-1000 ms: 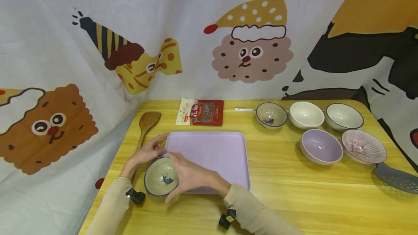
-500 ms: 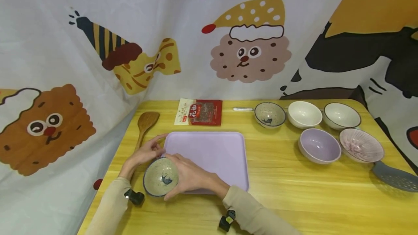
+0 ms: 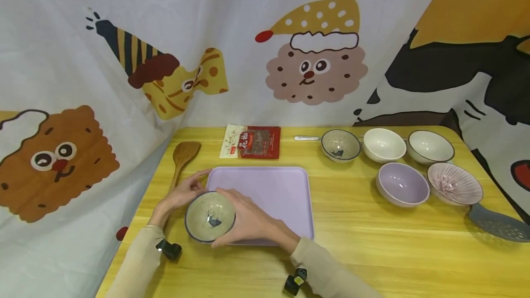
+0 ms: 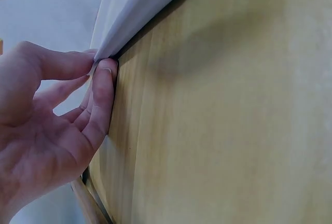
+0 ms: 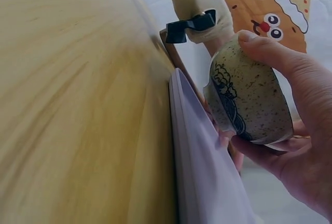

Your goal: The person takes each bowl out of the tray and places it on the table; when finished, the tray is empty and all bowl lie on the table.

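My right hand grips a speckled beige bowl with a dark blue rim and a blue fish drawn inside. In the right wrist view the bowl is tilted, with the thumb on one side and fingers on the other, beside the tray. My left hand is at the left edge of the lilac tray. Seen from the left wrist, its thumb and fingers pinch the tray's edge close to the wooden table. The bowl overlaps the tray's left front corner in the head view.
A wooden spatula lies left of the tray. Behind it is a red spice packet. At right stand several bowls, among them a lilac bowl and a pink striped bowl, plus a grey slotted turner. A patterned cloth hangs behind.
My right hand has raised the bowl and brought it slightly right, further over the tray's corner. The left hand stays at the tray's edge.
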`<action>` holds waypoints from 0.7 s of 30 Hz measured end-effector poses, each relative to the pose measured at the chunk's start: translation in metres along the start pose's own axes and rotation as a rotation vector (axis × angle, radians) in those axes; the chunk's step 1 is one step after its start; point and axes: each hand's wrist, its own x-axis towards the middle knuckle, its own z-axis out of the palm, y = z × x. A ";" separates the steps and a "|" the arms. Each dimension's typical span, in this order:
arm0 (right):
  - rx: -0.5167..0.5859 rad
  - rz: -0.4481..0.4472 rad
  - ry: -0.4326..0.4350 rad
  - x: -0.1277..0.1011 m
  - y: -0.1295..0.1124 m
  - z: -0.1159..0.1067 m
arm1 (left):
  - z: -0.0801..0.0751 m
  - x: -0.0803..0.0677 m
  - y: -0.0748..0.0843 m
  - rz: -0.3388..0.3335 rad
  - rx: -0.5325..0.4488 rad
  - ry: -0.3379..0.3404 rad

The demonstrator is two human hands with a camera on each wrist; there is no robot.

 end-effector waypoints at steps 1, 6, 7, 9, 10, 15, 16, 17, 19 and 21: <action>0.005 0.005 0.007 -0.001 0.000 -0.002 | 0.000 0.000 0.000 0.000 0.001 0.000; 0.018 0.033 0.048 -0.008 0.001 -0.010 | -0.001 0.000 0.000 -0.003 -0.017 -0.015; 0.019 0.039 0.054 -0.010 0.002 -0.012 | -0.001 0.000 0.000 -0.005 -0.027 -0.021; 0.018 0.050 0.066 -0.013 0.004 -0.014 | -0.002 0.000 0.001 -0.014 -0.052 -0.033; 0.021 0.056 0.070 -0.014 0.004 -0.016 | -0.002 0.000 0.001 -0.018 -0.067 -0.039; 0.009 0.085 0.101 -0.023 0.009 -0.020 | -0.002 0.000 0.002 -0.024 -0.101 -0.055; 0.007 0.090 0.109 -0.024 0.010 -0.021 | -0.002 0.000 0.002 -0.023 -0.104 -0.056; 0.005 0.095 0.117 -0.026 0.011 -0.022 | -0.002 0.000 0.002 -0.021 -0.104 -0.055; 0.005 0.104 0.128 -0.029 0.013 -0.024 | -0.002 0.000 0.001 -0.022 -0.106 -0.053; 0.005 0.115 0.136 -0.033 0.016 -0.025 | -0.002 0.000 -0.001 -0.022 -0.109 -0.052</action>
